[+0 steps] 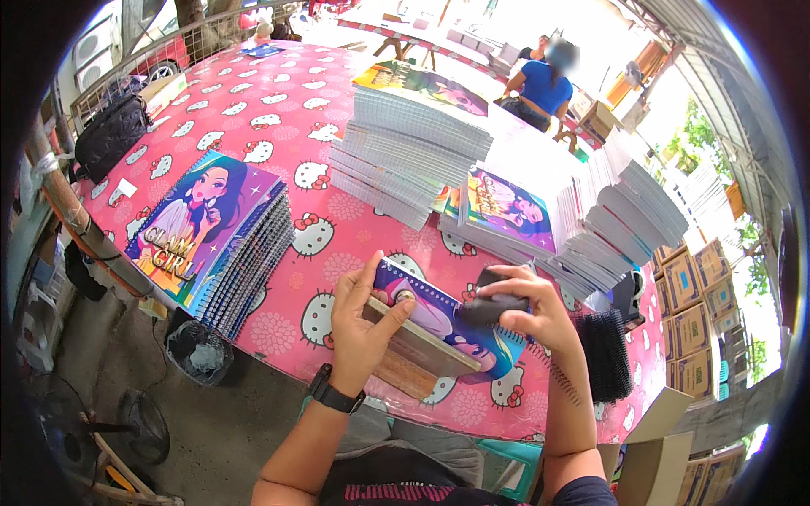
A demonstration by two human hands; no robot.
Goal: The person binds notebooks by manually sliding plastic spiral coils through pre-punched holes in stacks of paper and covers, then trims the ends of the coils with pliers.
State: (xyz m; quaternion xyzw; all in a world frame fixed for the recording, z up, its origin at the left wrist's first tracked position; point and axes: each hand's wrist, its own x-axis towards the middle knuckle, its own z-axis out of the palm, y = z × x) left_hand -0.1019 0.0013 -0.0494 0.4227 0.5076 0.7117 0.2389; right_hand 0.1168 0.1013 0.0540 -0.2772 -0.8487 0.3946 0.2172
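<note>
In front of me a purple and blue illustrated notebook [436,310] with punched holes along its far edge leans against a wooden block [413,337] at the table's near edge. My left hand [364,308] grips the notebook's left end, thumb on its face. Closed round a dark, block-shaped thing [494,305] is my right hand [536,308], over the notebook's right end; I cannot make out its kind. A thin black spiral coil [557,371] runs from the notebook's right end beside my right forearm.
Spiral-bound notebooks [211,236] are stacked at left. Tall paper stacks [405,143] rise beyond my hands, with more stacks [624,202] at right. A bundle of black coils [604,356] sits near my right arm. Cardboard boxes [692,312] stand farther right; a person [544,84] sits far back.
</note>
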